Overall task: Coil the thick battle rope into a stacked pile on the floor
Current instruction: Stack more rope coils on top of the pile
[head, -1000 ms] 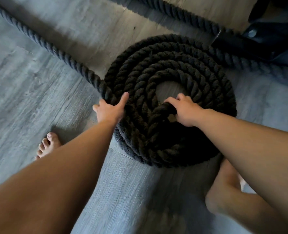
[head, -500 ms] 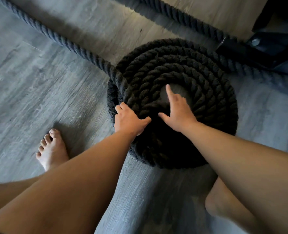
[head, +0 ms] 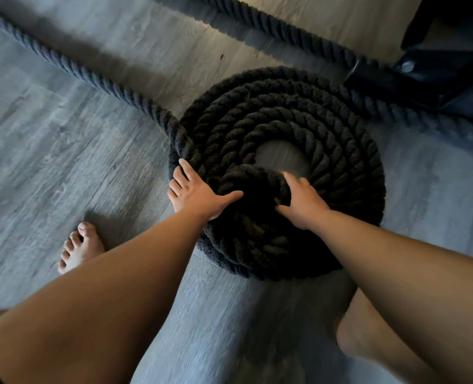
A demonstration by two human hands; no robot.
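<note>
Rope trouble looms on the floor (head: 63, 128): my battle rope (head: 340, 151) sits stacked in rings at mid-floor, but its loose tail (head: 77, 70) runs off toward the floor's far left. I judge its drag could tug the top turn outward and slump the pile. My left grip (head: 199, 194) presses flat, fingers spread, on the outer ring. My right grip (head: 304, 203) curls round the inner turn.
</note>
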